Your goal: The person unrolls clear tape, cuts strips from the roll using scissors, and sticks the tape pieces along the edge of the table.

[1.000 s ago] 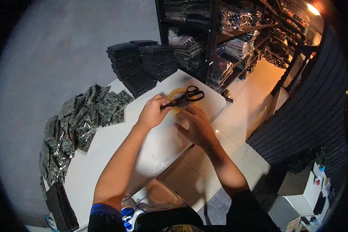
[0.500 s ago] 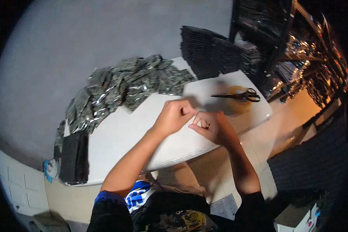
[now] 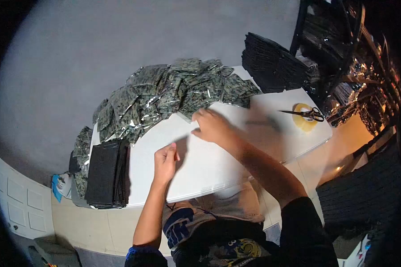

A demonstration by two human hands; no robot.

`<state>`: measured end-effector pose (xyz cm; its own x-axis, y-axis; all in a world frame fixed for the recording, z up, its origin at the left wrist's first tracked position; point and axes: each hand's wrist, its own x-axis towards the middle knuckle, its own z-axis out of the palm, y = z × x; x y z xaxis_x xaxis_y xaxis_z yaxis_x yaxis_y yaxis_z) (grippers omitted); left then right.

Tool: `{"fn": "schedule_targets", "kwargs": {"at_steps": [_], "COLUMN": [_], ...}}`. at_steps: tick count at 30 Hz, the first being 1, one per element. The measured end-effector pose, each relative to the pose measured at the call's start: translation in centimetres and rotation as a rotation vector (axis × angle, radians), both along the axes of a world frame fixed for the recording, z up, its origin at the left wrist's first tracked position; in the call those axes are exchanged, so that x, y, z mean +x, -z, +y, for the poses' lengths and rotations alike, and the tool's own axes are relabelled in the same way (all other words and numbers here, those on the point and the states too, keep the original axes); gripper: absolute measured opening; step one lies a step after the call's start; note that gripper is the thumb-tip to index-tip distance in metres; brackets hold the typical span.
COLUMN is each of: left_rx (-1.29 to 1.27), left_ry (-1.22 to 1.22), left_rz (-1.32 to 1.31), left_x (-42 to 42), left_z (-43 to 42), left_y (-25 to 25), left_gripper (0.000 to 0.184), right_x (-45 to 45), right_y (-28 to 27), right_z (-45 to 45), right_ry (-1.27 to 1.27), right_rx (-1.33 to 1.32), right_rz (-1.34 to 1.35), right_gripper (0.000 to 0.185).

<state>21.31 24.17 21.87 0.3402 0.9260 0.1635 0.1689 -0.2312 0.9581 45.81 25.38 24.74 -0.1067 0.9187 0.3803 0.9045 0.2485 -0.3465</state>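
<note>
My left hand (image 3: 165,162) is closed above the white table (image 3: 200,171), its fingers curled; anything inside is too small to make out. My right hand (image 3: 211,127) reaches to the near edge of the heap of plastic-wrapped camouflage packets (image 3: 151,98), thumb apart from the bent fingers, with nothing visible between them. Black scissors (image 3: 315,115) lie on a roll of yellowish tape (image 3: 304,125) at the table's right end. A stack of flat black packets (image 3: 103,175) sits at the left end.
Tall stacks of black packets (image 3: 272,62) stand at the back right, beside a dark shelf rack (image 3: 325,44) with wrapped goods. A white door (image 3: 22,200) is at the far left. A blue and white bag (image 3: 61,186) lies past the table's left end.
The view has swung left. My hands, together half a second ago, have parted; the right has gone to the camouflage heap. The scissors, held a second ago, now lie on the tape.
</note>
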Motion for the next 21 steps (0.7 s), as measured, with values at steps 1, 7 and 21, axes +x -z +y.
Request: {"fn": "schedule_targets", "kwargs": {"at_steps": [1,7,21], "left_rx": [0.015,0.005,-0.442], "left_ry": [0.01,0.069,0.071], "left_rz": [0.021,0.098,-0.387], "left_x": [-0.2,-0.4,2.5], "left_z": [-0.2,-0.7,6.7], "left_y": [-0.2,-1.4,2.5], "left_gripper": [0.055,0.05,0.051], "right_x": [-0.4,-1.5,-7.2], "right_y": [0.6,3.6,-1.2], "right_z": [1.3,7.1,-2.8], "right_ry": [0.034,0.183,-0.17], "right_rx": [0.009,0.083,-0.033], "right_rz": [-0.071,-0.351,0.208], "right_gripper": [0.039,0.025,0.02]}}
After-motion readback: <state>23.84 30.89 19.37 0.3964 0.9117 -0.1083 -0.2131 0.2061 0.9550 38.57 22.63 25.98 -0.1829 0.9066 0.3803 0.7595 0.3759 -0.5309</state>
